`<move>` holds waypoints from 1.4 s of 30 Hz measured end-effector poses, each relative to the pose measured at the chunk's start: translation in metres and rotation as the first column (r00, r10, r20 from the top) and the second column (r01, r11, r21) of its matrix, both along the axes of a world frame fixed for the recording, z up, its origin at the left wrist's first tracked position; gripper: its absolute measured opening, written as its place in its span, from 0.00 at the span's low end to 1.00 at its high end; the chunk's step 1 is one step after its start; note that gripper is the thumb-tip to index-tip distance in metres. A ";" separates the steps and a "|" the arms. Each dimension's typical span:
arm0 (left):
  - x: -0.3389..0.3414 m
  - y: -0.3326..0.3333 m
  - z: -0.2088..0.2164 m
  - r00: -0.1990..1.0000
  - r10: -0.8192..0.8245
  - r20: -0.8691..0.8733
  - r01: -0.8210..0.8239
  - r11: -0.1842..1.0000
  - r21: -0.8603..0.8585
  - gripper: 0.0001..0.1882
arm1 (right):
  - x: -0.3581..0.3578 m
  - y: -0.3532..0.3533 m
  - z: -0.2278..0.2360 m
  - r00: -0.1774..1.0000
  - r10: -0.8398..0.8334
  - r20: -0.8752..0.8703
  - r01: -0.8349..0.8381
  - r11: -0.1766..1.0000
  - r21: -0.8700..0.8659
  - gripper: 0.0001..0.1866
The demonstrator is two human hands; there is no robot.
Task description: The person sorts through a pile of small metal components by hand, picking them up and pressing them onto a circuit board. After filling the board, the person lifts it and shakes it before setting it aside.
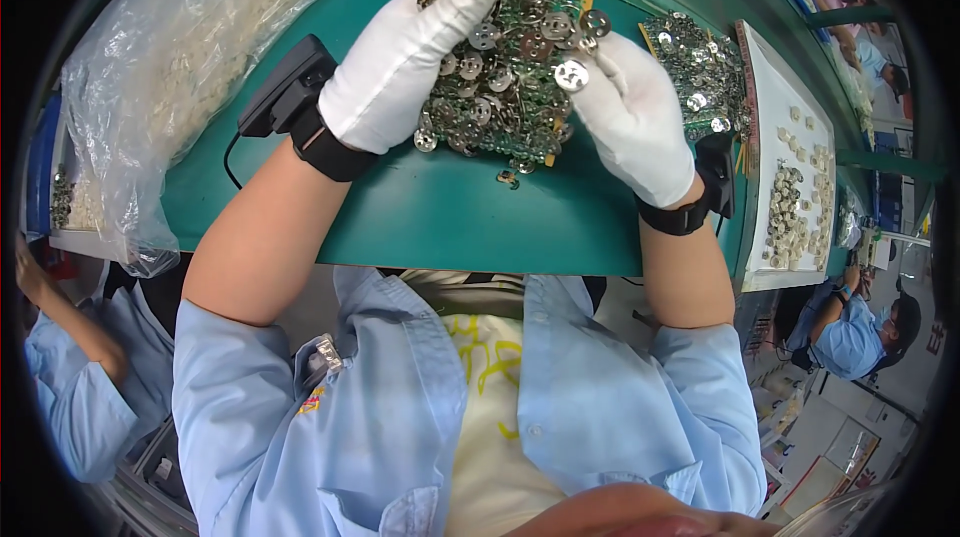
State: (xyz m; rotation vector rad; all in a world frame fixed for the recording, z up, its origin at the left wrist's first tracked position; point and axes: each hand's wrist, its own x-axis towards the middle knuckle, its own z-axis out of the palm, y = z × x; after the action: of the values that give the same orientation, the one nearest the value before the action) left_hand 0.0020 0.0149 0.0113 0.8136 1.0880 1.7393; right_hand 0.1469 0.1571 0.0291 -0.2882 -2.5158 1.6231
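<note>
A panel crowded with round silvery metal discs on green pieces [500, 87], with yellow strips at its edges, is tilted up above the bench. My left hand [395, 67], in a white glove, grips its left side, the thumb over the discs and the other fingers hidden. My right hand [640, 112], also white-gloved, is at the panel's right edge. Its thumb and fingertips are closed around a small part with a shiny metal disc [571, 76]; a darker disc [595, 24] is just above them. One small loose piece [508, 179] lies on the bench below the panel.
The green bench mat [480, 227] lies underneath. At the left is a clear plastic bag of pale small parts [215, 57]. To the right, another disc-covered panel [690, 67] lies beside a white tray [755, 237] of small pale pieces. Other people sit at both sides.
</note>
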 end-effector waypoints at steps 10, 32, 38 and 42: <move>0.006 0.002 -0.008 0.984 -0.115 0.139 0.113 0.993 0.024 0.38 | -0.002 -0.029 -0.009 0.927 -0.192 -0.321 0.029 0.893 -0.450 0.13; 0.012 0.004 0.010 0.869 -0.186 0.458 0.163 0.983 0.088 0.35 | 0.002 -0.032 -0.010 0.978 -0.150 -0.142 0.014 0.733 -0.681 0.15; 0.007 0.008 0.008 0.844 -0.069 0.532 0.072 0.997 0.017 0.35 | -0.007 -0.021 -0.015 0.967 -0.168 -0.190 0.075 0.906 -0.417 0.15; -0.014 0.001 -0.005 0.675 -0.413 0.611 0.228 0.905 0.360 0.34 | -0.009 -0.016 -0.015 0.928 -0.184 -0.323 0.104 0.963 -0.249 0.12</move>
State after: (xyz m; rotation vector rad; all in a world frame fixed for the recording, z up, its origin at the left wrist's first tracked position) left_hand -0.0117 0.0156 0.0063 0.4066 0.1991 1.6660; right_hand 0.1380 0.1413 0.0137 -0.1883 -2.0083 1.7314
